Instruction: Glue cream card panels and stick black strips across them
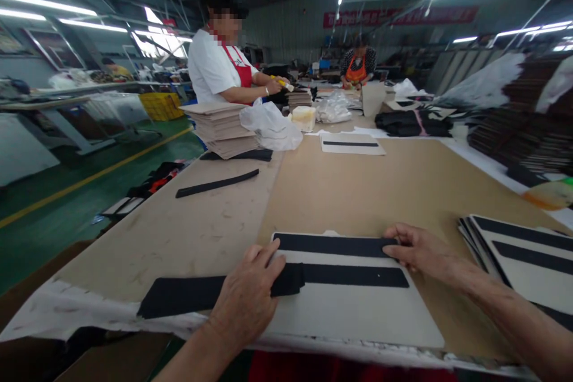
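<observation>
A light board [353, 316] lies at the table's front edge with two black strips across it. My left hand [250, 286] rests over the board's left side, fingertips on the left end of the upper black strip [331, 245]. Beneath that hand runs a loose black strip [183, 295], reaching left over the table and overlapping the left part of the lower strip [358, 275]. My right hand [409, 246] pinches the upper strip's right end at the board's top right corner.
Boards with black strips [532, 250] are stacked at the right. A single black strip [217, 183] lies at the left, before a pile of grey boards [221, 128] and a plastic bag [271, 125]. Another striped board [351, 144] is farther back. Two people work beyond.
</observation>
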Available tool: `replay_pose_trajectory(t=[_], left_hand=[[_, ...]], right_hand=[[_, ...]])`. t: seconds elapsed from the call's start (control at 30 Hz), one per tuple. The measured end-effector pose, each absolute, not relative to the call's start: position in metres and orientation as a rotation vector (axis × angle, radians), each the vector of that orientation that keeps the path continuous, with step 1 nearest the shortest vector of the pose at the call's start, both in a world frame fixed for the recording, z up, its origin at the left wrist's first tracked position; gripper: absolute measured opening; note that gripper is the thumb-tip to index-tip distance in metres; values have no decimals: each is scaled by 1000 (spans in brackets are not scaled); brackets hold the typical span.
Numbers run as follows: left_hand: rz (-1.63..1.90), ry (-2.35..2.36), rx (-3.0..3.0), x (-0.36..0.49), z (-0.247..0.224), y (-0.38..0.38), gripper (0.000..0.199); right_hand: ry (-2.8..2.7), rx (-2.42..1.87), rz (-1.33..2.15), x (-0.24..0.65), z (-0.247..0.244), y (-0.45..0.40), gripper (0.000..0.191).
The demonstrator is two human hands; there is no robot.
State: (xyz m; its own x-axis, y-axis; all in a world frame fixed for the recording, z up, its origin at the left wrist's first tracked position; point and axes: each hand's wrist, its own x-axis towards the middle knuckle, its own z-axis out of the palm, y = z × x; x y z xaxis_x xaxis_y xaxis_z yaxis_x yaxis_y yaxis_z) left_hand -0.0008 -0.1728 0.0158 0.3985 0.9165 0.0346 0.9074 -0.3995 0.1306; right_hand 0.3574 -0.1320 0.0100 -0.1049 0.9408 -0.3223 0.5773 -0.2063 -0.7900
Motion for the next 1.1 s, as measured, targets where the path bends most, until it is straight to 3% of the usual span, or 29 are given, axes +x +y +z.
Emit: replay_pose_trajectory(t=[0.23,1.1], left_hand=[[116,1698,2541,-1,15,-172,59],[127,1702,2517,-1,12,-170,59]], right_hand=[[-1772,-1882,954,359,3,-138,16],[-1917,-2041,661,348,10,-128,11]])
